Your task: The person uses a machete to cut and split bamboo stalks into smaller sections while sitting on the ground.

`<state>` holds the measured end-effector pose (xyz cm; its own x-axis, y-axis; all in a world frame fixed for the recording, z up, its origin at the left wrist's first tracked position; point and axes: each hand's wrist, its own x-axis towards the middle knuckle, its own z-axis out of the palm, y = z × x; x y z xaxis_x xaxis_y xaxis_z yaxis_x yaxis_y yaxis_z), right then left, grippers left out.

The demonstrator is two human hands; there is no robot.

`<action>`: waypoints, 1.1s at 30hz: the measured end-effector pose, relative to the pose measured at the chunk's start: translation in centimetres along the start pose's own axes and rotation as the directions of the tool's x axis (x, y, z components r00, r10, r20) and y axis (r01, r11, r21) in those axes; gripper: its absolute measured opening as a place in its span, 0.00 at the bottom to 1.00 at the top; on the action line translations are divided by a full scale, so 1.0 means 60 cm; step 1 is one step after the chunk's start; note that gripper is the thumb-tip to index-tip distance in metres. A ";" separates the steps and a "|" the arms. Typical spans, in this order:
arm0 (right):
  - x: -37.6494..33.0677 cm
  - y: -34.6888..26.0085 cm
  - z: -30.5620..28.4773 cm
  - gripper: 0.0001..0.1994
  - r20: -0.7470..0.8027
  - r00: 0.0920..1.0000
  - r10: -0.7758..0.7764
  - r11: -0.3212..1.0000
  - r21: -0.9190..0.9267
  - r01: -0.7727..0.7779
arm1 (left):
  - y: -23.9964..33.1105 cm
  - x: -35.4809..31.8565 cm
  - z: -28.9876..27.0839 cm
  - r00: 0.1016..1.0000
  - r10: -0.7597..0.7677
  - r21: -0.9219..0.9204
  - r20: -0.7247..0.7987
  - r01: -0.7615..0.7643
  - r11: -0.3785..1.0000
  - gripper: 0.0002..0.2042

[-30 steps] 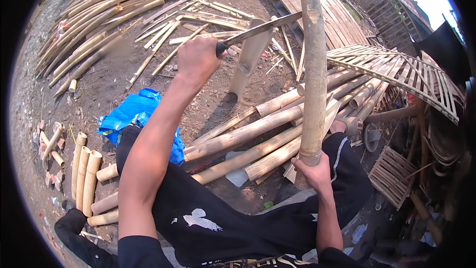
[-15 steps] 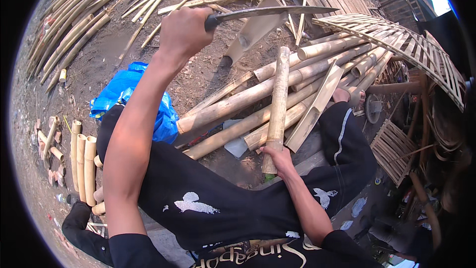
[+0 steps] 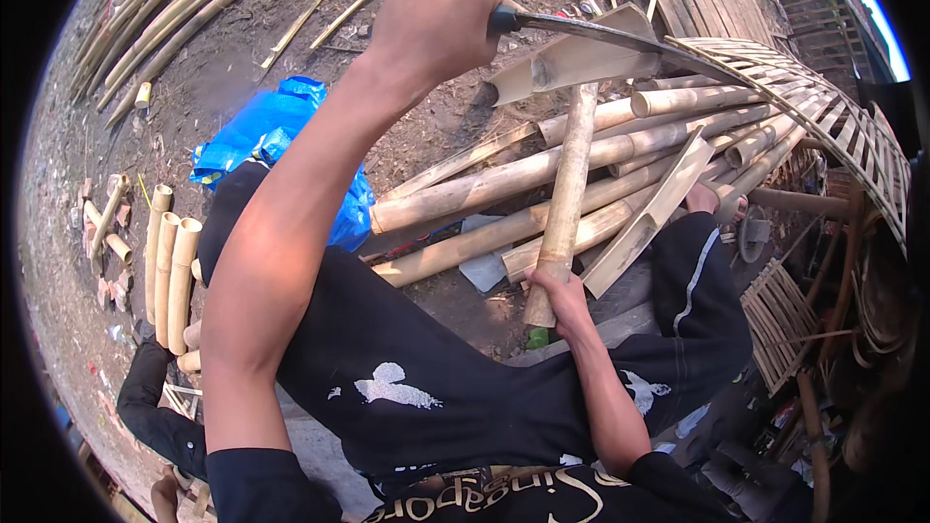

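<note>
My left hand (image 3: 436, 27), raised high, is closed round the dark handle of a machete (image 3: 620, 37). Its long blade points right, above the top end of a bamboo piece (image 3: 570, 179). My right hand (image 3: 564, 300) grips that short, round piece near its lower end and holds it nearly upright, tilted slightly right. Beside it leans a split bamboo half (image 3: 651, 218), hollow side showing. Behind lie several long bamboo poles (image 3: 475, 192) in a pile. A wide split bamboo length (image 3: 572, 66) lies beyond, partly behind the blade.
A blue plastic sheet (image 3: 262, 131) lies beyond my left leg. Short bamboo sections (image 3: 182, 271) stand at left, near another person's black-clad limb (image 3: 160, 416). Bamboo poles (image 3: 174, 24) and split strips (image 3: 325, 0) cover the far ground. A slatted bamboo frame (image 3: 833, 121) arches at right.
My left hand has shifted right with the machete, and the blade now slopes down to the right. The bamboo piece, still in my right hand, appears a little farther right.
</note>
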<state>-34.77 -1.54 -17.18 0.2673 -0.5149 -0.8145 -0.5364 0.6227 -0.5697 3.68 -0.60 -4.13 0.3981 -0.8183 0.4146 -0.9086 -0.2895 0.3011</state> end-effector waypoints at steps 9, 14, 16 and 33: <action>0.006 -0.004 -0.002 0.16 0.011 1.000 0.003 1.000 -0.024 -0.003 | -0.007 0.015 -0.007 0.997 -0.077 0.061 0.024 0.075 0.995 0.10; 0.009 -0.005 -0.001 0.16 0.001 1.000 0.000 1.000 0.006 0.000 | -0.008 0.018 -0.007 0.996 -0.083 0.068 0.014 0.082 0.994 0.11; 0.006 -0.008 0.000 0.16 0.004 1.000 -0.002 1.000 0.014 0.002 | -0.007 0.019 -0.007 0.994 -0.102 0.069 0.024 0.100 0.993 0.11; 0.013 -0.006 -0.003 0.17 0.022 1.000 0.017 0.998 -0.056 -0.016 | -0.008 0.026 -0.011 0.991 -0.130 0.020 0.023 0.129 0.991 0.05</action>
<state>-34.54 -2.29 -17.61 0.2756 -0.4912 -0.8263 -0.5846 0.5967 -0.5497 4.82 -1.42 -3.06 0.5095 -0.7853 0.3518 -0.8519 -0.4026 0.3351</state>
